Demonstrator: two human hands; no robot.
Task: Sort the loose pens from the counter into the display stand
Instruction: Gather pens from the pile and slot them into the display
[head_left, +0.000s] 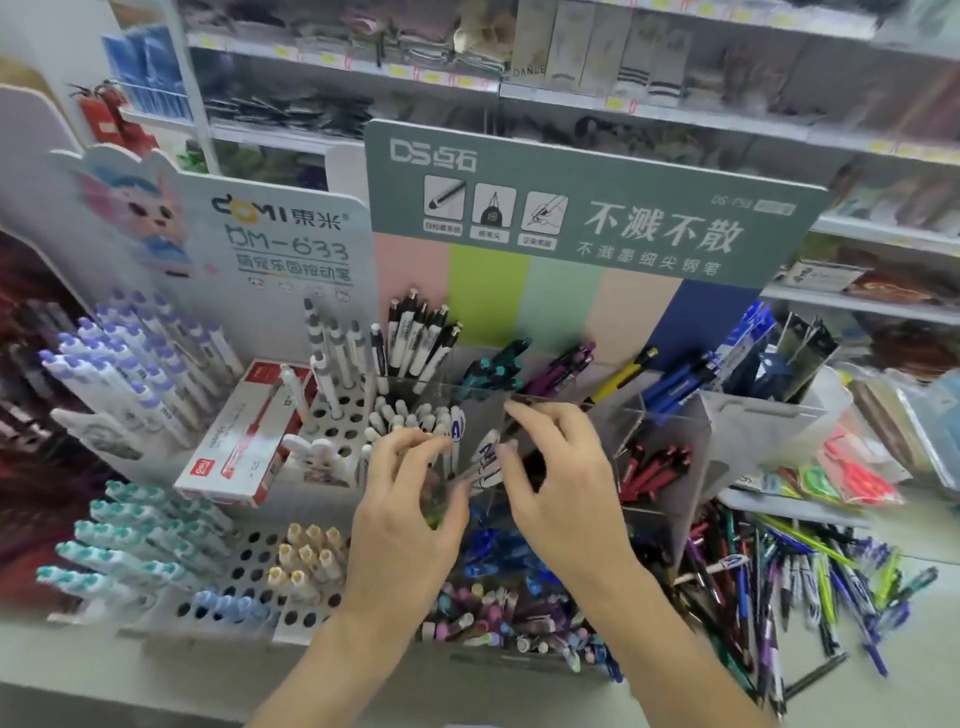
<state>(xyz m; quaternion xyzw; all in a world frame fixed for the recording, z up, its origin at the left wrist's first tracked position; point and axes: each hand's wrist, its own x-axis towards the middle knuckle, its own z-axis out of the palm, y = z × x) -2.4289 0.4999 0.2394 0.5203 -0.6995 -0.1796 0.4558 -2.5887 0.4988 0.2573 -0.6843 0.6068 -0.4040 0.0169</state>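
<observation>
Centrally in the frame, both hands are seen reaching into the clear acrylic display stand (670, 415) that sits under a green header card (597, 208). The left hand (410, 499) is held just left of centre, its fingers curled and its fingertips pinched together over a compartment of white-capped pens (410, 415); whether a pen is actually caught between them cannot be told through the blur. The right hand (561, 483) is placed just right of centre, its index finger raised to the upper rim of a divider and its thumb bent toward a small cluster of white pens with dark blue lettering (485, 460), which are tilted between the two hands; a firm grip on them cannot be confirmed. Behind the hands, upright black-and-white pens (421, 338), teal pens (498, 364), purple pens (566, 366), a yellow pen (623, 374) and blue pens (685, 379) are ranged along the stand's back row. Red pens (654, 467) are held in a compartment right of the right hand. The loose pens (779, 582) are heaped on the counter (893, 670) at the lower right of the frame, beside the stand. At the left, a white perforated rack (249, 566) is filled with purple-capped pens (124, 358) and teal-capped pens (114, 540), and a red and white box (244, 441) is laid across it.
</observation>
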